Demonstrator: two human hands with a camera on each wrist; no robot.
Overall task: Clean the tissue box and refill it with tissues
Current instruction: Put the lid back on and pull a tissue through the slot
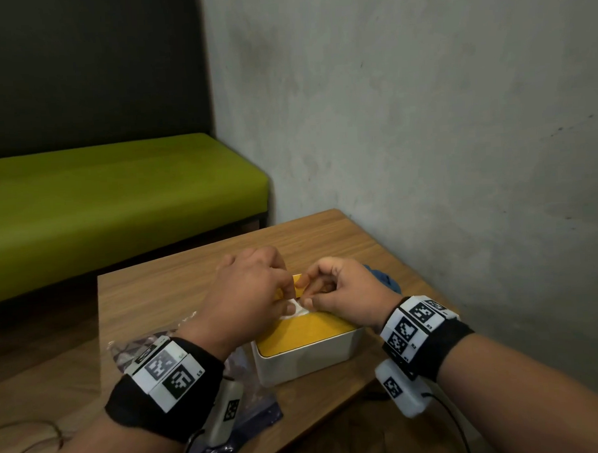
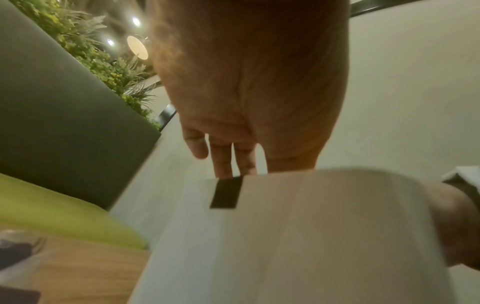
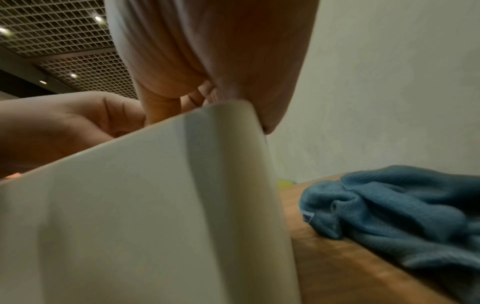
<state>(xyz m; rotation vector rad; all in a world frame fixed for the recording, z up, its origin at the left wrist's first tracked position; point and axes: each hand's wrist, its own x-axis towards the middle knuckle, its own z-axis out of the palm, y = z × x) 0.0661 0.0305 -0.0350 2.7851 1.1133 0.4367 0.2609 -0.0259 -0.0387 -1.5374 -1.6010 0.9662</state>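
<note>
- Head view: white tissue box (image 1: 306, 358) w/ yellow lid (image 1: 304, 332) at table (image 1: 177, 286) centre, near edge toward 6 o'clock. Left hand (image 1: 256, 293) and right hand (image 1: 341, 293) meeting over lid's far half; fingers of both curled, pinching white tissue (image 1: 299, 308) at lid opening. Clear plastic wrapper (image 1: 138, 346) at 9 o'clock of box, partly under left wrist. Blue cloth (image 1: 384, 279) at 2 o'clock of box, behind right hand. Green bench (image 1: 118, 196) past table at 11 o'clock.
- Left wrist view: box wall (image 2: 298, 236) filling lower frame, blurred; fingers (image 2: 221, 156) dropping behind top rim; grip itself hidden.
- Right wrist view: box wall (image 3: 142, 205) close up, blurred; cloth (image 3: 389, 216) on table at 3 o'clock, apart from box.
</note>
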